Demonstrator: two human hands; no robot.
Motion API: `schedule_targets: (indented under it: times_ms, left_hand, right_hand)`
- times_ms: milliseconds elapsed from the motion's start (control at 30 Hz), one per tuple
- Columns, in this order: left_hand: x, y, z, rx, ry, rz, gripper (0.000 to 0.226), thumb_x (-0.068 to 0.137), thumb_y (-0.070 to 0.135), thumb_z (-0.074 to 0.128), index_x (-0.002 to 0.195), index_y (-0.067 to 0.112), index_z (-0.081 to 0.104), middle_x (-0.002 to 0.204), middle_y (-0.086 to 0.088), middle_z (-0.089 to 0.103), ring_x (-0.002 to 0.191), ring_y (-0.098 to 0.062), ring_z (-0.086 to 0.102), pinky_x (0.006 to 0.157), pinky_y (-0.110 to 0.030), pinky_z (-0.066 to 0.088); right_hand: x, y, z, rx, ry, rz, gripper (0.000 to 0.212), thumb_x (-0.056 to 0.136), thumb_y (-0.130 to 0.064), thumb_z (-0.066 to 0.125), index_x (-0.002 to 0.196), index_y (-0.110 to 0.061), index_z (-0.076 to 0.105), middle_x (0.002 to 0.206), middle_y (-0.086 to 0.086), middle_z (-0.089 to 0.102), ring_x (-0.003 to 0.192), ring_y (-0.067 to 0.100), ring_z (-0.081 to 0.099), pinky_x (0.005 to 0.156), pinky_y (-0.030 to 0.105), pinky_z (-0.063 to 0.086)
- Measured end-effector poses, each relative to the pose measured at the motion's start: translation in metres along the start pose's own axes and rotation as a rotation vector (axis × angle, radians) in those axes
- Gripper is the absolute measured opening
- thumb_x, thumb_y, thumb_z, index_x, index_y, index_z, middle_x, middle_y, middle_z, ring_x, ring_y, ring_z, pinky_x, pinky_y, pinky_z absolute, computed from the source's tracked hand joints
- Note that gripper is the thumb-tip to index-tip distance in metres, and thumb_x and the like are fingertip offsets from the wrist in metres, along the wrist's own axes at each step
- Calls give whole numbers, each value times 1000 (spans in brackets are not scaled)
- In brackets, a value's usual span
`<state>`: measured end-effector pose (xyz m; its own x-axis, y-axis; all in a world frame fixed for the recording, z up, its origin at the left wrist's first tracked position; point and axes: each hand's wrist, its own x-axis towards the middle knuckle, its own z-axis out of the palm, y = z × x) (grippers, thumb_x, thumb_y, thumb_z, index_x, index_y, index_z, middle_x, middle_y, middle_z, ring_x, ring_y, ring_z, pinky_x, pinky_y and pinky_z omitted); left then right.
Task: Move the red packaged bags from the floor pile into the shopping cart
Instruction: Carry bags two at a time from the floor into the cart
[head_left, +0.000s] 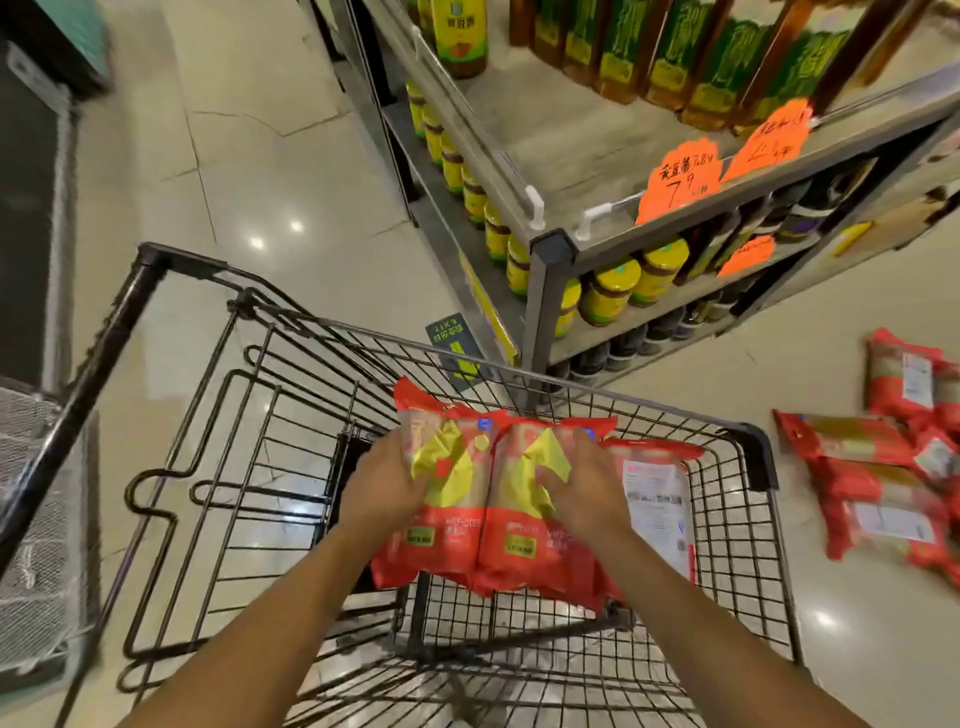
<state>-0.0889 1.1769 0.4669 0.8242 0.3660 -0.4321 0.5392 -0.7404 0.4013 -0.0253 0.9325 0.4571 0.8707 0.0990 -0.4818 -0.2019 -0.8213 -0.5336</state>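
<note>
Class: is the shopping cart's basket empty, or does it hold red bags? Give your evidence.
Not empty. One red bag lies label-up inside the cart, beside two bags under the left hand and right hand.

The scene is lit brightly and evenly from overhead, and the lamps are mirrored as small white glare spots on the glossy floor (291, 171) (two beyond the shopping cart (753, 452), one at lower right). Shadows are kept faint. The shelf unit (558, 249) is bowed by wide-angle distortion. The left edge and the floor-pile bags (878, 499) are smeared by motion blur.
</note>
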Motion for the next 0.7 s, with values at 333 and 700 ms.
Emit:
schedule_targets:
  times_ms: [333,700]
  left_hand:
    - [-111,129,-181,474,425,483,78,94,55,54,155,10,35,158,-14,40,143,-34,38,118,-52,32]
    - [-209,178,-263,477,658,709,81,92,63,38,156,13,36,159,-12,39,145,-36,36,117,-56,32]
  right_hand:
    - [-118,-145,-152,-457,315,-521,74,100,-60,40,161,-22,19,167,10,21,154,28,16,125,51,11]
    - [-229,-182,-234,-531,585,-424,79,99,-69,30,162,-27,9,170,7,12,157,27,6,126,53,5]
